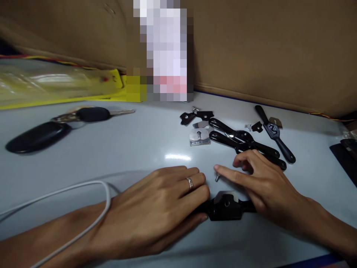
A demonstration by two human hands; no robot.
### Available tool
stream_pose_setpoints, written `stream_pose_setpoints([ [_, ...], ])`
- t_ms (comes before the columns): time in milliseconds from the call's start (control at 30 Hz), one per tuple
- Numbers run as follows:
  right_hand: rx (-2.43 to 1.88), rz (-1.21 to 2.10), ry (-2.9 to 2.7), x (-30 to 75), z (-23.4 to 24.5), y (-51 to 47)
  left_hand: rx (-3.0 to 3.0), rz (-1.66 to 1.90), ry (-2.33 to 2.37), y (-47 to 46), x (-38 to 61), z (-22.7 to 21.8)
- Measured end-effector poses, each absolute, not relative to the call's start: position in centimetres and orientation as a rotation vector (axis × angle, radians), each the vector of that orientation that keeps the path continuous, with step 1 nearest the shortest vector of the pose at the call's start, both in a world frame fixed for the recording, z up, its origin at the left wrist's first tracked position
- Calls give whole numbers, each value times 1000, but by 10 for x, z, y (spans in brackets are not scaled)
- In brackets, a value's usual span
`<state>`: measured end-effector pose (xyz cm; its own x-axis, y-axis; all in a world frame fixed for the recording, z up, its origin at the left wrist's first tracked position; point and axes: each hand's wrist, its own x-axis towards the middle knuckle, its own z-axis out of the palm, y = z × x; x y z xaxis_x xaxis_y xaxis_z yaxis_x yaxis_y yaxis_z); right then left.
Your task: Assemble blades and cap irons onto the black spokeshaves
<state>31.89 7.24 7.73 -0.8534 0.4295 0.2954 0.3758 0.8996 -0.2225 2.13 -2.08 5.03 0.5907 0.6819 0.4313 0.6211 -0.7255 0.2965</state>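
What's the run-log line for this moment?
left hand: fingers around one end of black tool | right hand: index finger at small screw | screw: outside tool

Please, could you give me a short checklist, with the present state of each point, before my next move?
1. Left hand steadies the black tool by one handle: ok.
2. Small screw within reach of the right hand: ok, it is at the index fingertip.
3. Hole in the tool's middle in view: ok, no finger covers it.
4. Screw seated in that hole: not ok, it is apart from the tool.
5. Shiny blade lined up with the plate: cannot tell, it is mostly hidden.
6. White cable free of the left forearm: cannot tell, it passes in front.
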Motion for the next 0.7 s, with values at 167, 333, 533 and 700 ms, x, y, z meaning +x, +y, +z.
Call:
stream_pose_setpoints([
  [167,-574,237,-2784,321,76,78,2705,786,1099,-19,19,50],
  [333,-684,172,-2782,322,75,85,2738,784,1094,-20,18,52],
  [533,-782,370,-2571,318,79,81,2744,799,1164,-17,18,51],
  [700,-844,786,-2309,313,89,72,2738,828,1189,-15,20,49],
])
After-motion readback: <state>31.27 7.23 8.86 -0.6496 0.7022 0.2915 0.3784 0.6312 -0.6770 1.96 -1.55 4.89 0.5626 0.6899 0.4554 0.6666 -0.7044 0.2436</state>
